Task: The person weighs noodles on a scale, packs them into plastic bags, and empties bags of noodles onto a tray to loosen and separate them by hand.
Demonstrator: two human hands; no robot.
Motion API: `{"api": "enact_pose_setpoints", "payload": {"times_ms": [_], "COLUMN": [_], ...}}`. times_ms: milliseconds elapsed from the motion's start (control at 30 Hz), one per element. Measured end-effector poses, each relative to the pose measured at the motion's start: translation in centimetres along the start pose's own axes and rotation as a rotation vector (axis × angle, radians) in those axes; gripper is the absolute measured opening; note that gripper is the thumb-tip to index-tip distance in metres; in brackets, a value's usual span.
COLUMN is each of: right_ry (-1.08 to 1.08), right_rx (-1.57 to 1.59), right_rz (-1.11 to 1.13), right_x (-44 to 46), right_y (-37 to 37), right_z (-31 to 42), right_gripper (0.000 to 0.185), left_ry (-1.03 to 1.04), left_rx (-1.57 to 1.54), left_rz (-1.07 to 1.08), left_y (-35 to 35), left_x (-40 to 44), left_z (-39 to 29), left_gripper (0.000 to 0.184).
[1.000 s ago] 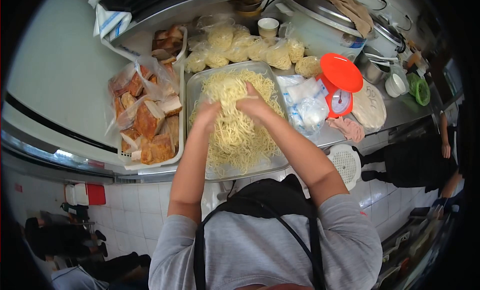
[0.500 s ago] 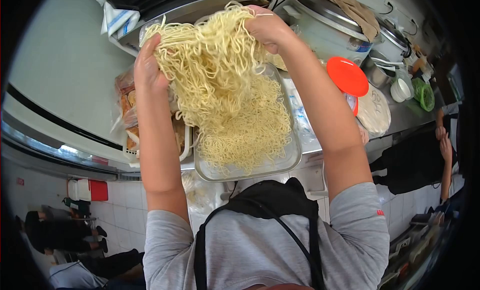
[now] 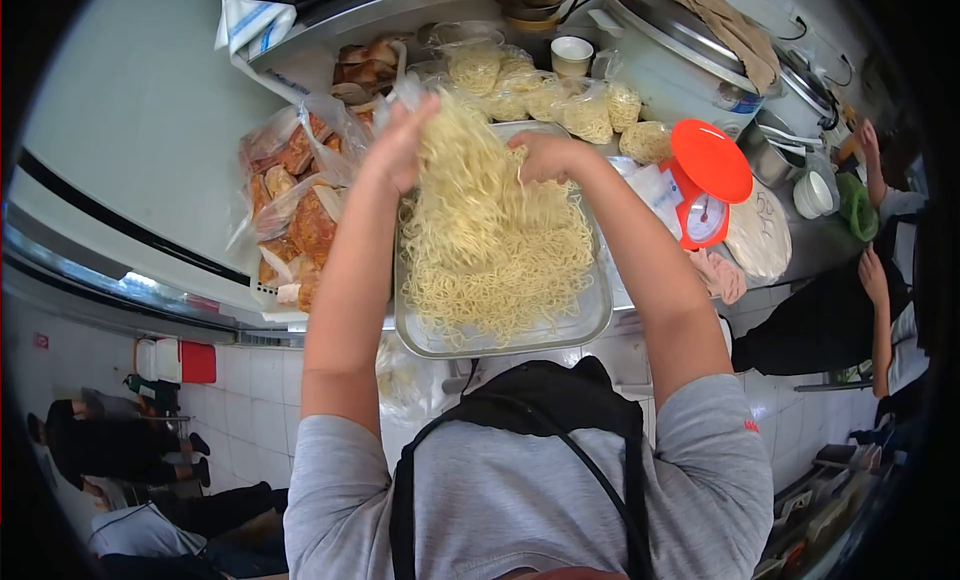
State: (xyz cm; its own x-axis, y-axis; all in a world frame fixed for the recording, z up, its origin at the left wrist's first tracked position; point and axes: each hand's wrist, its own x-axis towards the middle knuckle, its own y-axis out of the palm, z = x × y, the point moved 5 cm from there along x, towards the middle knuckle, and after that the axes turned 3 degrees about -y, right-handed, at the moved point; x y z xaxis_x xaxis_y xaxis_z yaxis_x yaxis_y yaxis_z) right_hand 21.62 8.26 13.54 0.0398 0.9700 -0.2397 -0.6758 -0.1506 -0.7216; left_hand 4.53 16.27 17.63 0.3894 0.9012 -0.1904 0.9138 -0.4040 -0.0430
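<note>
A loose bundle of yellow noodles (image 3: 462, 195) hangs in front of me, its strands blurred by motion. My left hand (image 3: 402, 145) is closed on the bundle's upper left side, its fingers partly smeared. Lower, my right hand (image 3: 550, 158) has its fingers curled into the strands on the right. Beneath both hands lies a shallow metal tray (image 3: 598, 315) with more noodles (image 3: 500, 298) spread across it. The bundle's lower end runs down into this layer, so I cannot tell where one stops.
Bagged browned meat pieces (image 3: 312, 225) lie left of the tray. Behind it are several bags of noodles (image 3: 585, 118) and a white cup (image 3: 571, 56). At right stand a red scale (image 3: 703, 218) and a large lidded pot (image 3: 665, 55). A person's hand (image 3: 873, 275) shows far right.
Both hands have come down and closer together, bringing the raised noodles lower over the tray. The bagged noodles, the cup and the scale's dial now show.
</note>
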Motion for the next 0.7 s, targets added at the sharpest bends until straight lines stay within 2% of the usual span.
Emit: {"api": "enact_pose_setpoints", "payload": {"times_ms": [33,133,167,200,267,333,433,533,667,700], "right_ry": [0.019,-0.348,-0.321,-0.294,-0.111,-0.011,-0.07,-0.127,-0.308,-0.398], "right_rx": [-0.076,-0.234,-0.199,-0.165,-0.287,-0.439,-0.422,-0.127,0.002,0.074], "right_rz": [0.076,0.021,0.029,0.038,0.242,-0.082,-0.26,-0.059,-0.402,-0.479], "right_x": [-0.6,0.4,1.2,2.0,1.4,0.9,1.4,0.9,-1.7,-2.2], "right_y": [0.3,1.1,2.1,3.4,7.3,10.9,13.0,8.4,-2.3,-4.4], "right_z": [0.3,2.7,3.5,4.6,6.2,5.2,3.8,5.2,12.5,14.1], "right_gripper": [0.047,0.047,0.046,0.046,0.046,0.046,0.047,0.049,0.054,0.04], "left_ry": [-0.081,-0.047,-0.151,-0.106,-0.016,0.045,0.087,0.117,0.283,0.356], "left_rx": [0.083,-0.247,-0.23,-0.25,-0.293,-0.27,-0.171,0.039,0.144,0.19], "left_rz": [-0.018,0.139,0.122,0.094,0.036,0.049,0.026,0.021,0.1,0.078], "left_y": [0.1,-0.6,-1.3,-1.6,-2.1,-2.7,-3.7,-3.8,-2.2,-2.6], "left_x": [-0.5,1.1,0.6,0.2,-0.5,-1.5,-3.0,-4.6,-5.8,-4.1], "left_z": [1.8,4.9,4.7,3.9,2.4,1.1,1.4,2.7,3.2,4.4], "left_gripper": [0.078,0.072,0.047,0.05,0.054,0.057,0.064,0.072,0.086,0.096]}}
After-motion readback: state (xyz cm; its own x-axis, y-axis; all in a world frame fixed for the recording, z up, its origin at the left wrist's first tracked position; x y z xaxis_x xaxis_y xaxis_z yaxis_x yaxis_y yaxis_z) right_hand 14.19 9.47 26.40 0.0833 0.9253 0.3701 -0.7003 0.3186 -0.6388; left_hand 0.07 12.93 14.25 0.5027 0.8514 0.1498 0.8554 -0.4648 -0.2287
